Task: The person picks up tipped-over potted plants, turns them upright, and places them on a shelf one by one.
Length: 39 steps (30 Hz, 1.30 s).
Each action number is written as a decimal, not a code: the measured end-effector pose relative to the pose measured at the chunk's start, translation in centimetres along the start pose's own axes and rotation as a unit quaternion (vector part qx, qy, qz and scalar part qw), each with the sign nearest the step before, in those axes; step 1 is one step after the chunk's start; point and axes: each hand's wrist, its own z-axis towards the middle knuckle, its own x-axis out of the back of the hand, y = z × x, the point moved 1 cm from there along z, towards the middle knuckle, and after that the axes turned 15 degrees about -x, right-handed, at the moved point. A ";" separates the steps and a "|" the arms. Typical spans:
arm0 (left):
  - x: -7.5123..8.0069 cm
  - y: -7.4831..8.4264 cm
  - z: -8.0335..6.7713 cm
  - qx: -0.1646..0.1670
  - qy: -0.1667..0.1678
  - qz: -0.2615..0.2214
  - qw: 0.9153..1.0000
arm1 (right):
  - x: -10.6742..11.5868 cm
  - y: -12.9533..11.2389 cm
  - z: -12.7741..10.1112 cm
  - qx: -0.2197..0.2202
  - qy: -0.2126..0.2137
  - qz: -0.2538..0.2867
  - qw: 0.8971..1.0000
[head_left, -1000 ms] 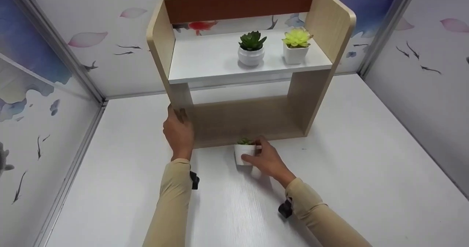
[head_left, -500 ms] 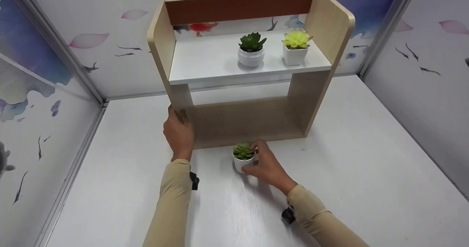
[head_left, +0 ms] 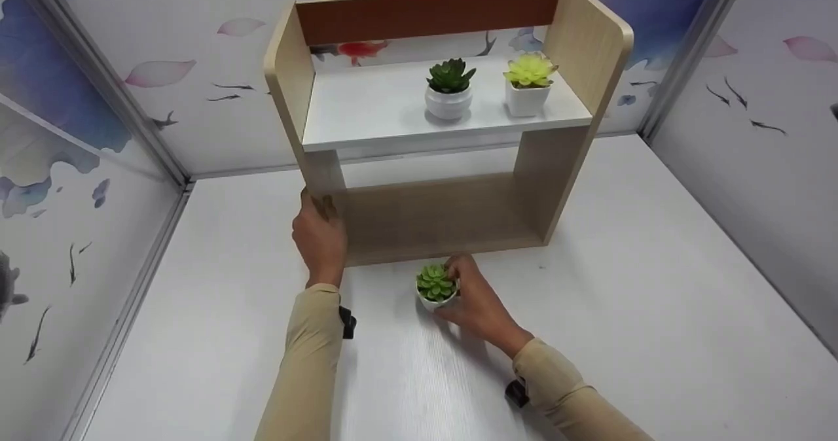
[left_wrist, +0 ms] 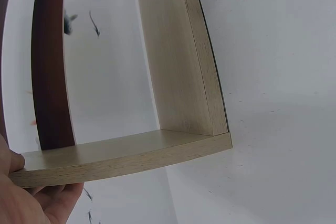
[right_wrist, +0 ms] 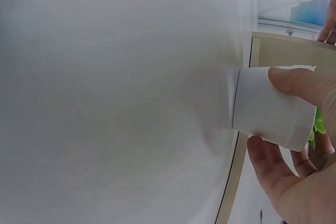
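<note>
On the white table [head_left: 655, 310] the wooden shelf [head_left: 445, 218] stands steadied by the left hand [head_left: 319, 237] gripping its front left corner, while the right hand [head_left: 476, 295], holding the small potted plant [head_left: 436, 286], has drawn it back from the shelf's front edge and tipped it upright.

Lower bay of the wooden shelf [head_left: 432, 215] is sitting open at the front, nothing standing inside; left hand [head_left: 319, 235] is gripping its left upright, partly blocking that corner. Right hand [head_left: 474, 294] is holding the small potted succulent [head_left: 435, 287] on the table [head_left: 655, 297] just in front of the bay's lip. Upper board is offering free room on its left half; dark green succulent [head_left: 450, 88] and yellow-green succulent [head_left: 529, 82] are taking the right half. Brown back rail [head_left: 425, 10] is closing off the top rear. Booth walls are boxing in the table on three sides
</note>
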 end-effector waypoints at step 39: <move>0.0 0.0 -0.1 -0.001 0.001 0.004 1.000 | 0.3 -2.6 -0.8 -0.044 -0.046 0.039 0.997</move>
